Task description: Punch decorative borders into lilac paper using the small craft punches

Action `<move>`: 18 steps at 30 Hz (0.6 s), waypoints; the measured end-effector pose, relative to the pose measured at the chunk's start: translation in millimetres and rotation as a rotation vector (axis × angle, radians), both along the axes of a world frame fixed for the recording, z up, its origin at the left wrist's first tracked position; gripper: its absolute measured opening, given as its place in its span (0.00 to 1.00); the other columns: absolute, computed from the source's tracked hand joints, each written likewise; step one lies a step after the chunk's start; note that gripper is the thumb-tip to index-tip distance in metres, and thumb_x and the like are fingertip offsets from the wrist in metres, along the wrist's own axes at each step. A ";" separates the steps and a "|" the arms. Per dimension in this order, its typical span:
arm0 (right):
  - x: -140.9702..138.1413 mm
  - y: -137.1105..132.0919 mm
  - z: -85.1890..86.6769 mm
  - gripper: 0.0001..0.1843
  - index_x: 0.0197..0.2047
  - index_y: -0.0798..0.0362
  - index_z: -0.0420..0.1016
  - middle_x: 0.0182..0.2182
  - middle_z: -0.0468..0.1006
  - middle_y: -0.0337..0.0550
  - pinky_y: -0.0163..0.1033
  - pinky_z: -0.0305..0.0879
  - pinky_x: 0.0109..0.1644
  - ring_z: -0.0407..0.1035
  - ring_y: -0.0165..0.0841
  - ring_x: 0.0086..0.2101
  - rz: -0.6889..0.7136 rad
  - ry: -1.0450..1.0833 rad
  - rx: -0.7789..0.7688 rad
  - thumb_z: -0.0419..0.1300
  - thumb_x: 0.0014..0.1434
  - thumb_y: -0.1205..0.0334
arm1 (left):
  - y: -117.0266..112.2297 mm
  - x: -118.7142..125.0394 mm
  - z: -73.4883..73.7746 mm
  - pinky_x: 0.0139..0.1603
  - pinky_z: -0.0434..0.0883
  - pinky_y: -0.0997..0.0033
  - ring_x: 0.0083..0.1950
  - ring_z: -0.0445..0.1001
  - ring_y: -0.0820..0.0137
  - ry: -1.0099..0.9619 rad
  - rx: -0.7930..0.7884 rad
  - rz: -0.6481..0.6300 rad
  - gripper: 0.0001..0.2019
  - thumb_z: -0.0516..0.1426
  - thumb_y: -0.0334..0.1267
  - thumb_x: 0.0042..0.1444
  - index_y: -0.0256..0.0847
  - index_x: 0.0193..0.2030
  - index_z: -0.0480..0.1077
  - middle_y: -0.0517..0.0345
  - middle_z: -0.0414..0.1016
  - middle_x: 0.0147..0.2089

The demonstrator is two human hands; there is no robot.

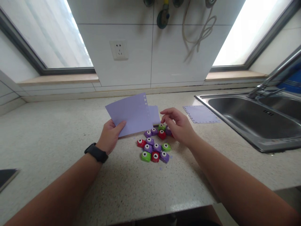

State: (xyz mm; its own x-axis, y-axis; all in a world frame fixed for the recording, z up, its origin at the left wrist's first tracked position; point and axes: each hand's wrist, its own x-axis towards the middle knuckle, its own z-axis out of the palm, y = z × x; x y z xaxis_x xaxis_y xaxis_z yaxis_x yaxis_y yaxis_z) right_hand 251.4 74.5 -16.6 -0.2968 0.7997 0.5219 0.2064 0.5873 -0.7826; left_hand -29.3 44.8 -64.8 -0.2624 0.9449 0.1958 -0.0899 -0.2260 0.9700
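Note:
My left hand [110,135], with a black watch on the wrist, is closed on the lower left corner of a lilac paper sheet [131,113] and holds it tilted above the counter; small holes are punched along its right edge. My right hand [178,125] hovers over the far right end of a cluster of small punches [155,145] in red, green and purple, its fingers curled over the pieces there. Whether those fingers hold a punch is hidden. Another lilac sheet [154,114] lies flat behind the held one.
A third lilac sheet [200,113] with punched edges lies beside the steel sink [249,122] at the right, whose tap [270,78] reaches over it. A dark flat object [6,177] sits at the counter's left edge. A wall socket [119,49] is above.

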 end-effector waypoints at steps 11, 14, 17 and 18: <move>3.9 6.8 -4.4 0.12 0.48 0.52 0.75 0.35 0.80 0.44 0.44 0.66 0.41 0.74 0.37 0.36 -0.157 -0.216 0.053 0.58 0.61 0.66 | 0.1 1.1 0.5 0.63 0.72 0.54 0.55 0.80 0.57 -0.013 0.002 0.000 0.23 0.71 0.46 0.52 0.37 0.52 0.79 0.46 0.81 0.56; 4.3 6.9 -6.0 0.11 0.48 0.52 0.75 0.36 0.80 0.45 0.45 0.67 0.43 0.74 0.37 0.38 -0.145 -0.251 0.092 0.58 0.62 0.66 | 0.3 1.2 0.6 0.63 0.72 0.54 0.55 0.80 0.58 -0.018 0.000 0.004 0.23 0.71 0.46 0.51 0.37 0.52 0.79 0.46 0.82 0.55; 3.9 6.7 -7.1 0.10 0.48 0.51 0.75 0.37 0.79 0.44 0.46 0.66 0.44 0.73 0.38 0.39 -0.138 -0.302 0.115 0.58 0.63 0.66 | 0.6 1.1 0.1 0.63 0.72 0.54 0.55 0.80 0.58 -0.030 -0.006 0.007 0.23 0.71 0.46 0.51 0.37 0.52 0.79 0.46 0.81 0.56; 3.7 6.7 -7.4 0.10 0.47 0.50 0.76 0.37 0.79 0.44 0.46 0.66 0.44 0.72 0.38 0.40 -0.134 -0.318 0.118 0.58 0.63 0.66 | 0.7 1.0 -0.1 0.63 0.72 0.54 0.55 0.80 0.58 -0.032 -0.005 0.006 0.24 0.71 0.46 0.51 0.37 0.53 0.79 0.46 0.81 0.56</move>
